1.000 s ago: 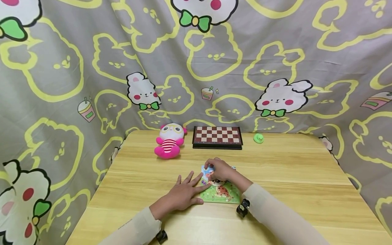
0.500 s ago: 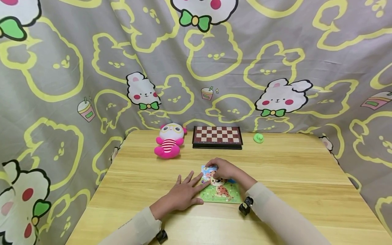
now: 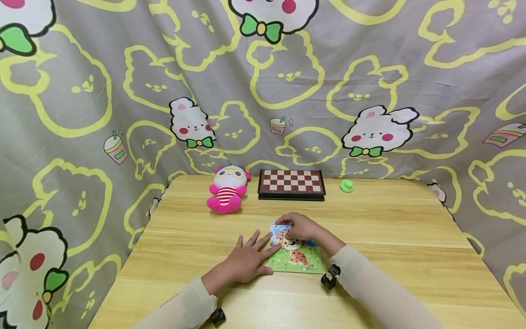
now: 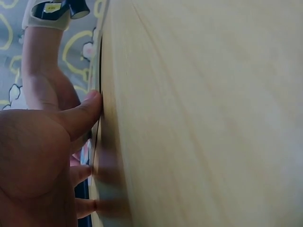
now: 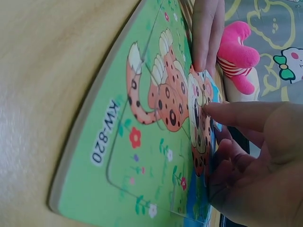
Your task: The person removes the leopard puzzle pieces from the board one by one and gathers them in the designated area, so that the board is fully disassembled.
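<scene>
A flat jigsaw puzzle board (image 3: 279, 263) with a spotted leopard on green grass lies on the table; "KW-820" reads on it in the right wrist view. My left hand (image 3: 244, 262) is spread flat at its left side, fingertips on or beside the board's edge. Over the board's upper part, my right hand (image 3: 302, 227) has bent fingers at the puzzle piece with the leopard's face (image 5: 198, 127). Its thumb touches the face and the other fingers curl behind, seeming to pinch the piece. The piece's far edge is hidden by the hand.
Behind the board stand a pink plush panda (image 3: 227, 189), a folded chessboard case (image 3: 291, 185) and a small green toy duck (image 3: 347, 185). A patterned curtain (image 3: 296, 91) hangs along the back edge of the wooden table (image 3: 382, 237).
Between one second and half a second ago, my right hand shifted slightly rightward, uncovering more of the leopard's face. Since then it has hardly moved. My left hand stays in place.
</scene>
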### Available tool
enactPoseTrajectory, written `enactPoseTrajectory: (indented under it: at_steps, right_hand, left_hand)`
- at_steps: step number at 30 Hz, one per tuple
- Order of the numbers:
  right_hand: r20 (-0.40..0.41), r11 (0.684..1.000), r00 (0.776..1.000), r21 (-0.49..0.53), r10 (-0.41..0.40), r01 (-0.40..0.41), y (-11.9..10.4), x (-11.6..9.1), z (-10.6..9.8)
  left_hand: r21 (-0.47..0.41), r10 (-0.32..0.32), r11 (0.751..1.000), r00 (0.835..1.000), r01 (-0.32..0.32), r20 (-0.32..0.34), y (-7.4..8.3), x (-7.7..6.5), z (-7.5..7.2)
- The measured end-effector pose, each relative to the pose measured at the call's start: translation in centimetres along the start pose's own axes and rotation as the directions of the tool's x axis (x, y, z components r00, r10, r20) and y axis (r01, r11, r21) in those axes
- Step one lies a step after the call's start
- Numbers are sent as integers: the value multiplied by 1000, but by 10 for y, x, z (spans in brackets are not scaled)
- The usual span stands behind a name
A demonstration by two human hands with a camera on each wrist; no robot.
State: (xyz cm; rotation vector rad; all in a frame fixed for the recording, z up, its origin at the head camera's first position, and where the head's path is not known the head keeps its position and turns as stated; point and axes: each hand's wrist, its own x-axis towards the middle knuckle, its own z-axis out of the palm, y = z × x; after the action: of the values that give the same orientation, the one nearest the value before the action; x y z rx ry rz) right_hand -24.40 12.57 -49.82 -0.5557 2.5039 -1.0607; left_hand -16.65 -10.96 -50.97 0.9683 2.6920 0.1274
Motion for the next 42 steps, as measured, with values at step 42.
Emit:
enactPoseTrajectory:
  at_steps: [42]
  right_hand:
    - [-162, 962, 974, 250, 156, -113, 1, 1, 8]
  left_hand:
    - [-31, -2, 1000, 1000, 1, -7, 1, -3, 0]
